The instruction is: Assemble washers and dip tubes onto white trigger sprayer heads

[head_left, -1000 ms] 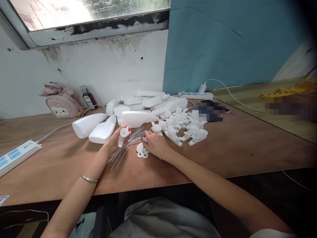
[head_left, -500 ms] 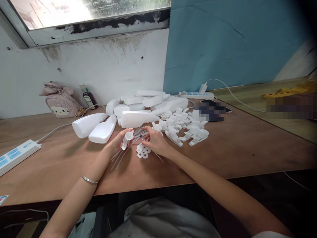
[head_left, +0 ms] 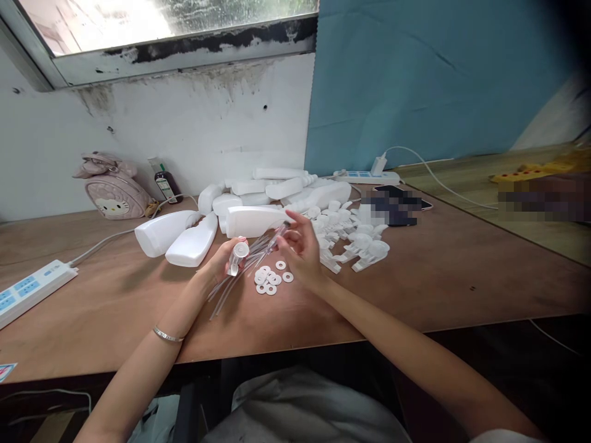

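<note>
My left hand (head_left: 221,258) is closed around a white plastic spray trigger head (head_left: 240,250), its round end facing up toward me. To the right, the thumb and fingers of my right hand (head_left: 300,246) pinch a small clear tube piece with a dark end (head_left: 281,231), held tilted just above the table. Beneath and between both hands lies a loose bundle of thin clear plastic tubes (head_left: 220,301). Several flat white ring washers (head_left: 271,288) rest on the table below my right hand. More white trigger heads (head_left: 372,249) are heaped beyond it, partly hidden by the hand.
White empty-looking bottles (head_left: 191,243) lie piled behind my hands. A pink bag (head_left: 113,194) and a dark bottle (head_left: 166,184) stand at the back left. Power strips (head_left: 37,289) lie left and at the back; a phone (head_left: 401,197) lies right.
My right hand has risen and turned, bringing the clear tube piece up with its dark end pointing away. Two washers now show apart from the cluster. My left hand has barely moved.
</note>
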`<move>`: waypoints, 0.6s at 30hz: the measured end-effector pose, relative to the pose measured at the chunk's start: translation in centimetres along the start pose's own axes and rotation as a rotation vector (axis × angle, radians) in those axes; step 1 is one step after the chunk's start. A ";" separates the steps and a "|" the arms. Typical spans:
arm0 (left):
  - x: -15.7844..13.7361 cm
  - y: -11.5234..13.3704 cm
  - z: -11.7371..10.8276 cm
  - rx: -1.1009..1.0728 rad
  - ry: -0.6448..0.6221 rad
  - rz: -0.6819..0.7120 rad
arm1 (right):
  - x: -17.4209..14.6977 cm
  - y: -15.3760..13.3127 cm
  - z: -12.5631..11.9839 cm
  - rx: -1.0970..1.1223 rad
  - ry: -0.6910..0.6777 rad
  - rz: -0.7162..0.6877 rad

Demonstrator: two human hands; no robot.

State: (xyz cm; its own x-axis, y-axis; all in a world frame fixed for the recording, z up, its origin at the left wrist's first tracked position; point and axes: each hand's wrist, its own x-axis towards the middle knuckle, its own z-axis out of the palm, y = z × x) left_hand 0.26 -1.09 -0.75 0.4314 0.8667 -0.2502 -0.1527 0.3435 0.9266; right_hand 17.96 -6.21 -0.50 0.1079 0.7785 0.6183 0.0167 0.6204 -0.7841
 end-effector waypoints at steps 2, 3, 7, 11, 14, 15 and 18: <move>0.0 0.2 0.0 -0.027 -0.004 0.007 | -0.4 0.1 -0.1 -0.067 0.083 -0.240; -0.1 0.2 0.0 -0.033 -0.002 0.009 | -0.6 0.2 -0.2 -0.102 0.102 -0.348; -0.1 0.3 0.1 -0.028 0.016 -0.002 | -0.8 1.0 -0.3 -0.199 0.047 -0.645; -0.3 0.3 0.4 -0.027 0.081 -0.022 | -0.6 1.0 -0.4 -0.337 0.004 -0.822; -0.4 0.3 0.6 -0.009 0.052 0.004 | -0.5 0.5 -0.3 -0.366 -0.009 -0.901; -0.4 0.2 0.7 0.008 0.044 0.022 | -0.5 0.3 -0.3 -0.372 -0.021 -0.910; -0.4 -0.1 0.8 0.085 0.062 0.072 | -0.4 -0.1 -0.1 -0.406 -0.056 -0.923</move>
State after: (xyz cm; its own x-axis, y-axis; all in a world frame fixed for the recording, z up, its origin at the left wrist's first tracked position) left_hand 0.83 -1.77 -0.51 0.3654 0.9099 -0.1963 -0.1046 0.2497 0.9627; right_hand 18.00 -6.59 -0.72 -0.1650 0.0201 0.9861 0.4086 0.9113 0.0498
